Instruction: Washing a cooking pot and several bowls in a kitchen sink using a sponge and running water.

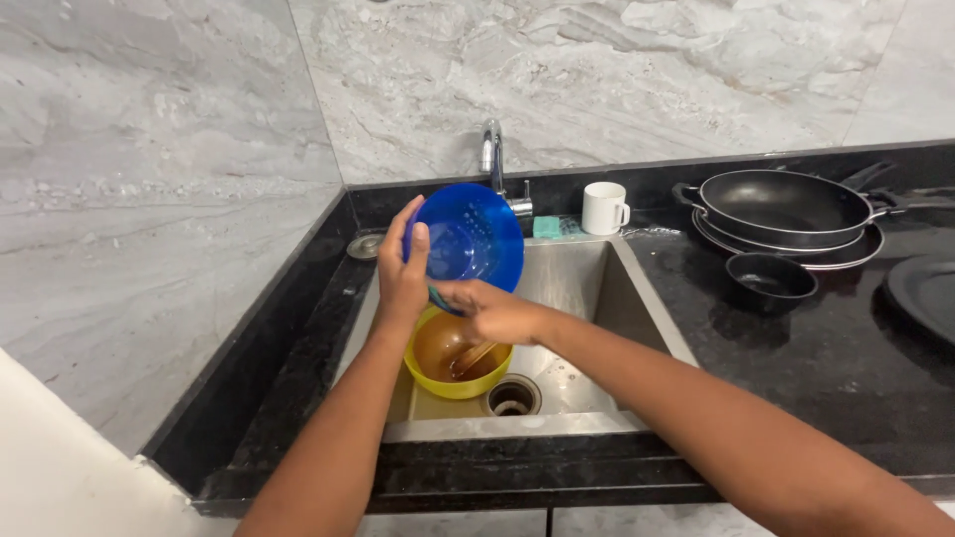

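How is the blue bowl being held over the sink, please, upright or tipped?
Tipped: the blue bowl is on edge in the left hand, its wet inside facing the camera, above the yellow bowl.

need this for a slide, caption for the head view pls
Left hand tilts a blue bowl over the sink; right hand at its rim.
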